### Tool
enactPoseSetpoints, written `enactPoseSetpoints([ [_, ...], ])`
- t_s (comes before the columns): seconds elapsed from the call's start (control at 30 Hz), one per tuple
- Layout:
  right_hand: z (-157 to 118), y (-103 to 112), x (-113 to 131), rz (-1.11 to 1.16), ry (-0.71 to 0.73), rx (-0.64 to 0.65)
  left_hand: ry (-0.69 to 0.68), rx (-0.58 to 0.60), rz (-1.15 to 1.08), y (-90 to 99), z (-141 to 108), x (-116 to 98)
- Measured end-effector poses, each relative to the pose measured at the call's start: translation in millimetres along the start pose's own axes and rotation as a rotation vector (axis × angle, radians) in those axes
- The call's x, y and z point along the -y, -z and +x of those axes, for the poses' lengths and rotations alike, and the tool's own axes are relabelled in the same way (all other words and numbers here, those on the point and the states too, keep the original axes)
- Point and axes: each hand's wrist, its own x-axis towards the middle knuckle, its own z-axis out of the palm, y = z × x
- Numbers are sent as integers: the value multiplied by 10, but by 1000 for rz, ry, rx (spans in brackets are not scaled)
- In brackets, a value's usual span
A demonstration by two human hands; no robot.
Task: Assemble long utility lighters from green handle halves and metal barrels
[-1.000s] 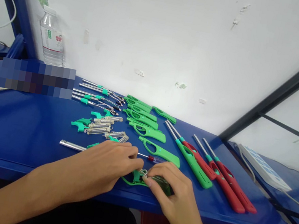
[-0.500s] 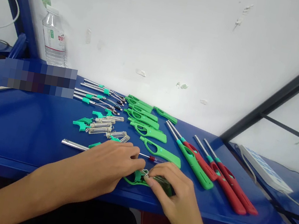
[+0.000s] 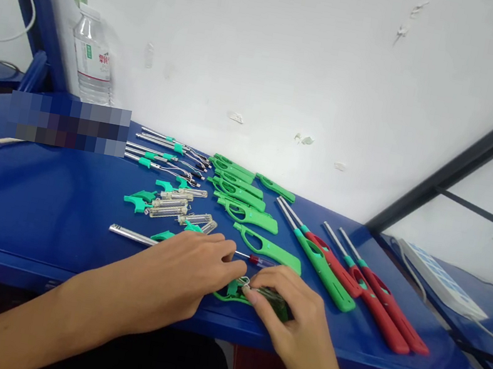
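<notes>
A partly assembled green lighter body (image 3: 233, 298) lies at the table's front edge, its inside facing up, with a dark part at its right end. My left hand (image 3: 193, 270) bends over its left end, fingers closed on the lighter's parts; their tips are hidden. My right hand (image 3: 295, 311) lies across the right end, thumb and forefinger pinching at a white wire (image 3: 246, 282). From under the left hand a metal lighter tube (image 3: 132, 235) sticks out to the left. Just behind the hands rests a screwdriver (image 3: 261, 262) with a red and clear handle.
Several green half shells (image 3: 248, 215) lie beyond the hands. Clear fuel tanks (image 3: 170, 210), teal triggers (image 3: 134, 203) and metal tubes with wires (image 3: 156, 156) lie to the left. Red lighters (image 3: 379, 310) and a green one (image 3: 326, 272) lie right. A water bottle (image 3: 92, 58) stands by the wall.
The view has shifted slightly. Both hands stay on the green lighter body, with only small finger movement at the white wire.
</notes>
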Motion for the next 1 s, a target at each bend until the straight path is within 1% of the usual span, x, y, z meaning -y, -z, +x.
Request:
enactPoseSetpoints([
  [0.13, -3, 0, 2, 1, 0, -1, -6, -12, -10, -25, -5, 7],
  [0.37, -6, -5, -26, -5, 23, -6, -68, -88, -14, -141, -24, 101],
  [0.63, 22, -1, -6, 23, 35, -5, -63, -92, -75, -116, -29, 105],
  [0.83, 18, -12, -28, 40, 74, -17, -70, -72, -105, -163, -58, 159],
  [1.0, 9, -17, -29, 30, 89, -28, -29, -61, -147, -156, -55, 181],
])
